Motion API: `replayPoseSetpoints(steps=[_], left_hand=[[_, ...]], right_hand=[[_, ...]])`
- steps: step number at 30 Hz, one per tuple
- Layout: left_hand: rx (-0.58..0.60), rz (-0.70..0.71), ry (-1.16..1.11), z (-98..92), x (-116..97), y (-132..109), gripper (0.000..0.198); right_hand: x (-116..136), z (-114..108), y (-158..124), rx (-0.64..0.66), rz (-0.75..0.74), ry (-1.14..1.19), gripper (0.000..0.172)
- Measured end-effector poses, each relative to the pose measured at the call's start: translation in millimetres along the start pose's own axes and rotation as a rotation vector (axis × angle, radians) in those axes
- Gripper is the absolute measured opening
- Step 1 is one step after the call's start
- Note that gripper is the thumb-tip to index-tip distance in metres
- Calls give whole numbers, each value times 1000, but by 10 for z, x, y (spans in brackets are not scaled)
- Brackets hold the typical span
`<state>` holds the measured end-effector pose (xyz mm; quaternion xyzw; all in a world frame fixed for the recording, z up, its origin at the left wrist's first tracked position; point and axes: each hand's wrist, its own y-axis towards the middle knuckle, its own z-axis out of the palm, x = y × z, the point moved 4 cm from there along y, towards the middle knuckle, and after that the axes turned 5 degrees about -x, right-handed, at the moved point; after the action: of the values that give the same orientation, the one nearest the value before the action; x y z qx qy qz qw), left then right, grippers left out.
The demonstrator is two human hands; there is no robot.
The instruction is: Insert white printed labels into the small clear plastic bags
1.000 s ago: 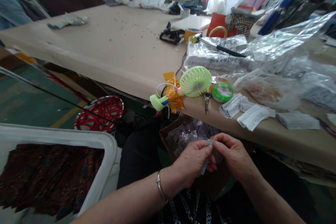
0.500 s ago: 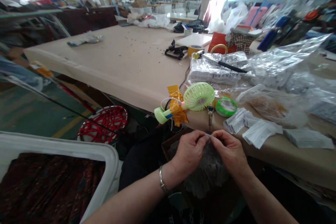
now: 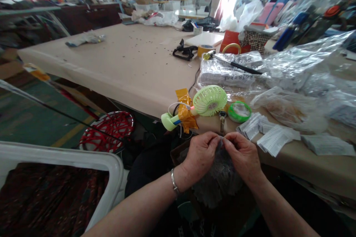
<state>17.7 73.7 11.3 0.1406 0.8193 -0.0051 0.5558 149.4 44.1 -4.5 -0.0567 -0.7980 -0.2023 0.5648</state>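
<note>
My left hand (image 3: 200,153) and my right hand (image 3: 242,155) meet at the table's front edge, thumbs and fingertips pinched together. Between them is a small, thin, pale piece (image 3: 221,139), mostly hidden by the fingers; its kind cannot be made out. Beneath the hands, a brown box (image 3: 175,152) holds a heap of thin greyish, see-through pieces (image 3: 218,183). Just beyond the fingertips, a metal-tipped tool (image 3: 222,121) points down at the table edge. A light green fan (image 3: 210,100) is fixed there with orange tape (image 3: 184,113).
Right of the hands lie white printed labels (image 3: 274,139), a green tape roll (image 3: 239,112) and clear plastic bags (image 3: 289,109). A white bin (image 3: 114,166) with dark patterned cloth (image 3: 47,196) stands at left. A red-strapped round stool (image 3: 107,131) is beside the table (image 3: 133,70).
The view has shifted slightly. Both hands stay pinched together at nearly the same spot, a little higher in the picture, with fingertips slightly shifted.
</note>
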Motion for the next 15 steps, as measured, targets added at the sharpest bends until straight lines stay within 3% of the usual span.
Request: replayPoseSetpoints(steps=[15], left_hand=[[-42,-20,-14,34,26,66,25]], right_hand=[[-17,9,40,-37,-8,-25,17]])
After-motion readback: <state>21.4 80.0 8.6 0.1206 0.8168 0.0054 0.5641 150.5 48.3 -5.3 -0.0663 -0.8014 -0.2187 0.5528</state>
